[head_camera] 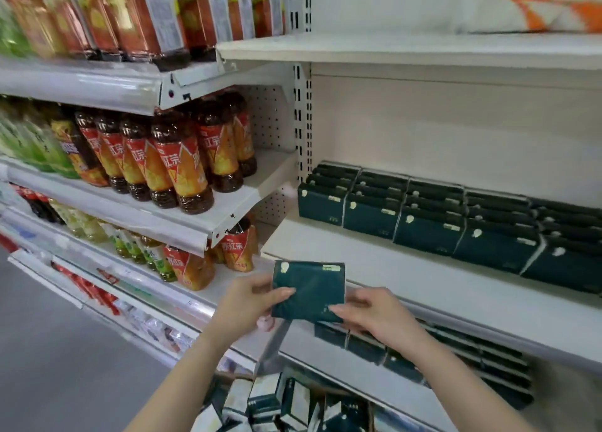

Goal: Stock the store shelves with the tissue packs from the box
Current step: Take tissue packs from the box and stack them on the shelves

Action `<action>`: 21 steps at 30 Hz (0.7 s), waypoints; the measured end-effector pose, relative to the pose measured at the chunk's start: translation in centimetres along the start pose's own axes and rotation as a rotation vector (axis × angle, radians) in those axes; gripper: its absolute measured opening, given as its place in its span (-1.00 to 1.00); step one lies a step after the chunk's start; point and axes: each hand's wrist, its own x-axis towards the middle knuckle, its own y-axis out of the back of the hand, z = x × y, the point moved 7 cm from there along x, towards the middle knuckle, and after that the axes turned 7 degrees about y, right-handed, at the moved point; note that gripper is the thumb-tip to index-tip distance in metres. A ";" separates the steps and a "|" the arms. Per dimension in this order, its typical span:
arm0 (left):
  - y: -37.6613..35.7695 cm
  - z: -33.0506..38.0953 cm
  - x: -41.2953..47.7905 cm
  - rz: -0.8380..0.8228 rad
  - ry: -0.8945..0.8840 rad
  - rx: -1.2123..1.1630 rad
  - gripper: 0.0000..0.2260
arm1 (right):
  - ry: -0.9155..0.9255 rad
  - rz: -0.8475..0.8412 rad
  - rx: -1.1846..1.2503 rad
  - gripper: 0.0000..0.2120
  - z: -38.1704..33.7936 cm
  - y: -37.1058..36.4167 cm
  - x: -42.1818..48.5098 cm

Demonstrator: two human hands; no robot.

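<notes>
While one pack (309, 290) is held just short of the shelf (423, 288), placing is in hand. Left hand (250, 298) pinches its left edge, right hand (368, 314) grips the lower right corner. Next, probably: lift it over the lip and stand it before the row (430, 232). Box (277, 405) is cut off, blurred, rim unseen.

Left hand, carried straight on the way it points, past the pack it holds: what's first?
Left hand points up-right: probably the white metal shelf's bare front, then the row of dark green tissue packs behind. Depth unclear.
</notes>
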 end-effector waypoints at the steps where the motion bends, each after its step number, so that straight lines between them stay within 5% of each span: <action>1: 0.0 1.2 1.0 -0.001 -0.029 0.006 -0.79 | 0.050 0.037 -0.111 -0.94 -1.3 1.1 0.5; 7: 0.8 5.1 8.0 0.078 -0.072 0.135 -0.78 | 0.104 0.235 -0.394 -0.81 -4.3 5.3 5.4; 15: 1.2 4.5 14.6 0.045 0.028 0.134 -0.76 | -0.001 0.199 -0.624 -0.74 -3.2 5.8 12.0; 21: 1.2 4.5 16.8 -0.012 -0.057 0.064 -0.77 | -0.115 0.263 -0.401 -0.78 -1.5 5.4 14.8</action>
